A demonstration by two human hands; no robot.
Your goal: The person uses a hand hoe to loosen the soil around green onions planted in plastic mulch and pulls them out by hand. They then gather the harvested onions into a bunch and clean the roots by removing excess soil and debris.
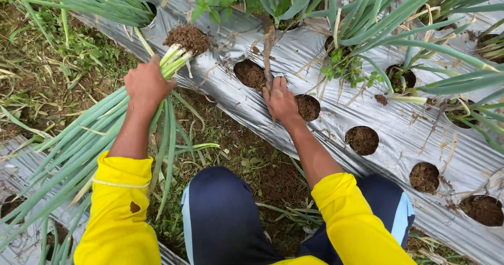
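left hand (147, 84) clenched around a pulled bunch of long green spring onions with white stems (105, 134), gripped near the base so the soil-caked brown root clump (188, 37) sticks up past the knuckles. leaves trail back over the yellow sleeve (118, 212) toward the weedy furrow (252, 165), likely held low to keep the bunch together.

right hand (281, 102) grasps a soil-covered wooden digging stick (269, 52), pressed on the silver plastic mulch sheet (336, 113) between two round soil-filled planting holes (362, 140). the stick's far end lies by another hole; whether it enters the soil i cannot tell.

standing green onion plants (367, 29) grow from holes further up the raised bed. dark blue trousers with a pale stripe (226, 218) show a crouch in the furrow. no packages, labels or signs in view.
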